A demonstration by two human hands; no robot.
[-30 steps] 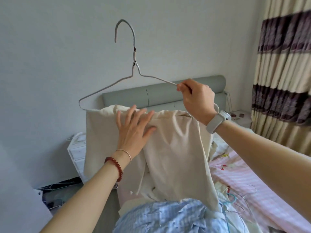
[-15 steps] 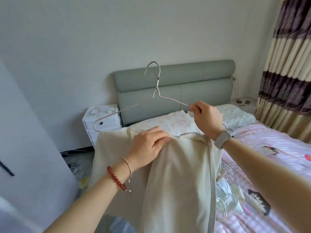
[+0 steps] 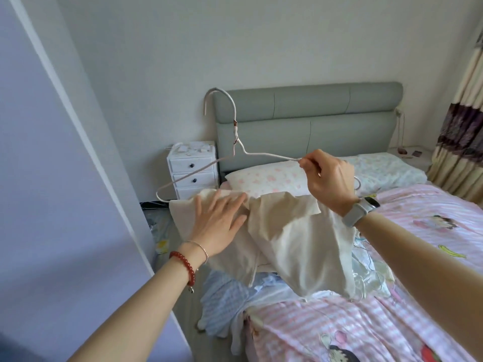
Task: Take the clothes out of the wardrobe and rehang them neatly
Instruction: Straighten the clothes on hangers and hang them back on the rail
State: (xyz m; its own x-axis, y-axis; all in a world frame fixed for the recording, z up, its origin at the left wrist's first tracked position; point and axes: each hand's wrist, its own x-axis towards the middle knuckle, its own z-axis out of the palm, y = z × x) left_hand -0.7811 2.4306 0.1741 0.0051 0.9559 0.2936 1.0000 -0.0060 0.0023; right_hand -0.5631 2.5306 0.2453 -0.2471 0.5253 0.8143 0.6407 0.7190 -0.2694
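A cream garment (image 3: pixel 292 236) hangs folded over the bottom bar of a grey wire hanger (image 3: pixel 236 137), held up over the edge of the bed. My right hand (image 3: pixel 328 178) pinches the hanger's right shoulder wire. My left hand (image 3: pixel 219 223) lies flat with spread fingers on the garment's left half, just under the bar. The hanger's hook points up in front of the headboard. Below the garment a blue checked piece of clothing (image 3: pixel 224 301) lies crumpled at the bed's corner.
A bed with a pink striped cover (image 3: pixel 428 231), two pillows and a grey-green headboard (image 3: pixel 308 111) fills the right. A small white drawer unit (image 3: pixel 193 171) stands beside it. A pale wardrobe panel (image 3: pixel 52 205) rises on the left. Striped curtains (image 3: pixel 462 131) hang at the far right.
The hanger and garment came down from head height to just above the bed. My left hand, curled on the cloth half a second ago, now lies flat on it.
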